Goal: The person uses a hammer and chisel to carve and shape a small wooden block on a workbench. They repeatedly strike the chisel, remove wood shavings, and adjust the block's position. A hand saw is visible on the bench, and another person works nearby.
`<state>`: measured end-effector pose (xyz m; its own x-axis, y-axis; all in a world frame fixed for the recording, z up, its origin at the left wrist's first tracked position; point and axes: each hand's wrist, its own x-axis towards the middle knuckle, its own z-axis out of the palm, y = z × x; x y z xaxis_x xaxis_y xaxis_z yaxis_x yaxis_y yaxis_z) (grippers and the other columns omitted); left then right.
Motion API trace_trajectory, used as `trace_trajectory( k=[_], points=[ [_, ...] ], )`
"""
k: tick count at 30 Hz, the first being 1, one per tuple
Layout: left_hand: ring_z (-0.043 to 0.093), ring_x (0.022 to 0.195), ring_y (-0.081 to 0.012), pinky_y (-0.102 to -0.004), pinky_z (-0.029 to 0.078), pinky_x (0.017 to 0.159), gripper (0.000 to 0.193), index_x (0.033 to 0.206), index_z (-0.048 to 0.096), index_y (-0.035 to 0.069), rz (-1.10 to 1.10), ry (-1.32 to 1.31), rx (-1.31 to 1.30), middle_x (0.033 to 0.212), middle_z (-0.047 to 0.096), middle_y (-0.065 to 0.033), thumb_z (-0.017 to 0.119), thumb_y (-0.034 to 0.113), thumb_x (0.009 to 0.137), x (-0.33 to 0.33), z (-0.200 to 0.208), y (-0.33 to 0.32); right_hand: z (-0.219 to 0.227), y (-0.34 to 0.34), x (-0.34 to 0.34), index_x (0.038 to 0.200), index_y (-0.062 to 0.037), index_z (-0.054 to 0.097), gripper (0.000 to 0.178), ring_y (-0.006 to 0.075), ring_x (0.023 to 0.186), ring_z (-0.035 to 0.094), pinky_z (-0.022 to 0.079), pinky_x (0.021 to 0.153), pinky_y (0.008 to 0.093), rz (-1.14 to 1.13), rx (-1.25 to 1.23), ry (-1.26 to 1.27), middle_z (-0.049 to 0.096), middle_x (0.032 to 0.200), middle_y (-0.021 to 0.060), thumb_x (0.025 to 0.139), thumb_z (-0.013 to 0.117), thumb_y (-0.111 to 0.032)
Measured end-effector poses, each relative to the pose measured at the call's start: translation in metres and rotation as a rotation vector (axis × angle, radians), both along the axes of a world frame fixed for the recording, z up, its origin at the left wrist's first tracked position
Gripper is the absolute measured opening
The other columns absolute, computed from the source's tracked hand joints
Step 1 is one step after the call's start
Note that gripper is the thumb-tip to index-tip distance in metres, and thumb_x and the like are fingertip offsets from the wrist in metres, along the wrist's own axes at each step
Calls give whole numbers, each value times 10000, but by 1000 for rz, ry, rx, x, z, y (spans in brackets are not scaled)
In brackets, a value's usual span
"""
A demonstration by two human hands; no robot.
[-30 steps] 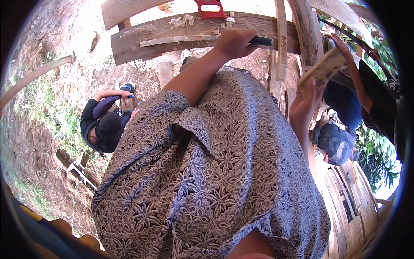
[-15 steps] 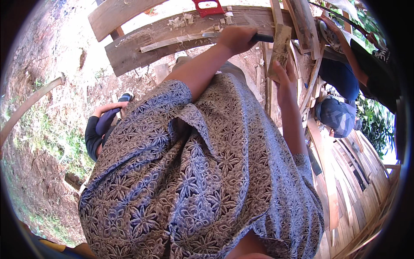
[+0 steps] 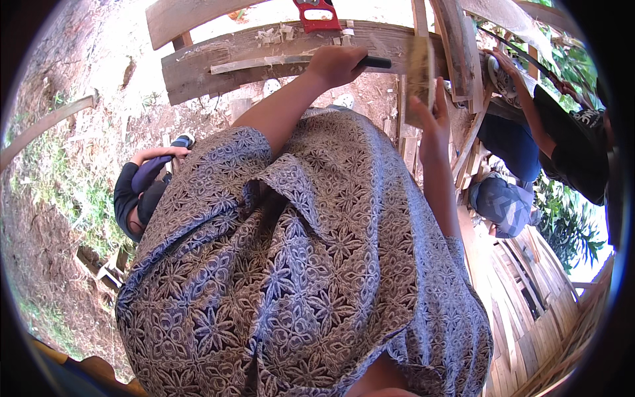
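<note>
My left hand [image 3: 336, 66] is closed round a tool with a black handle [image 3: 376, 62]. The handle's end sticks out to the right of the fist; the front of the tool is hard to make out. Under and beside that hand lies a thick brown plank [image 3: 241, 43] with a pale strip [image 3: 258, 63] along its near edge. My right hand [image 3: 431, 122] grips the lower end of a short wooden block [image 3: 419, 73], smeared by motion. The block stands upright in view, to the right of the handle's end and apart from it.
A red saw handle [image 3: 317, 16] and wood chips [image 3: 274, 34] lie on the plank. Upright boards [image 3: 456, 46] stand at the right. A person in a dark shirt [image 3: 572, 142], one in a grey cap [image 3: 499, 204], and another crouching at left [image 3: 139, 192] are nearby.
My left hand has moved left along the plank with the black-handled tool. The wooden block in my right hand has come away from the handle's end.
</note>
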<state>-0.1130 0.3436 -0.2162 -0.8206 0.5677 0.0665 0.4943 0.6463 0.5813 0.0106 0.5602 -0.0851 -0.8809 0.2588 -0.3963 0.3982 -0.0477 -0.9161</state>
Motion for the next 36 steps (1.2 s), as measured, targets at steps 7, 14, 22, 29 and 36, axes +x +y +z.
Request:
trace_trajectory(
  k=[7, 14, 22, 29, 36],
  points=[
    [717, 715, -333, -480, 562, 618, 173, 938, 605, 121, -55, 47, 96, 787, 704, -96, 689, 272, 932, 4, 15, -1, 9, 59, -29, 1544, -124, 454, 616, 195, 1186, 609, 505, 916, 364, -374, -131, 62, 615, 1345, 68, 984, 696, -215],
    [725, 745, -350, -489, 570, 628, 177, 952, 611, 118, -44, 49, 124, 812, 718, -116, 691, 273, 923, -6, 22, 38, 14, 62, 1, 1551, -118, 454, 607, 177, 1165, 617, 504, 891, 351, -353, -104, -17, 618, 1354, 53, 988, 672, -173],
    [739, 756, -329, -477, 578, 636, 172, 985, 630, 127, 19, 38, 178, 836, 738, -97, 691, 276, 925, -10, 13, 37, 52, 93, 15, 1560, -92, 428, 653, 215, 1241, 576, 473, 1011, 398, -483, -83, 120, 582, 1387, 96, 973, 693, -199],
    [735, 731, -329, -474, 576, 624, 171, 972, 620, 134, 16, 58, 174, 811, 729, -88, 694, 278, 920, -8, 13, 39, 39, -1, -8, 1663, -19, 238, 938, 248, 1215, 614, 481, 1056, 345, 49, 143, -124, 552, 1462, 193, 922, 764, -250],
    [735, 731, -346, -493, 579, 616, 193, 974, 605, 133, 46, 95, 146, 815, 730, -104, 695, 288, 903, -2, 9, 35, 42, 35, -23, 1655, 12, 225, 975, 264, 1324, 565, 468, 1089, 377, -316, 36, 204, 550, 1458, 221, 907, 771, -293]
  ],
)
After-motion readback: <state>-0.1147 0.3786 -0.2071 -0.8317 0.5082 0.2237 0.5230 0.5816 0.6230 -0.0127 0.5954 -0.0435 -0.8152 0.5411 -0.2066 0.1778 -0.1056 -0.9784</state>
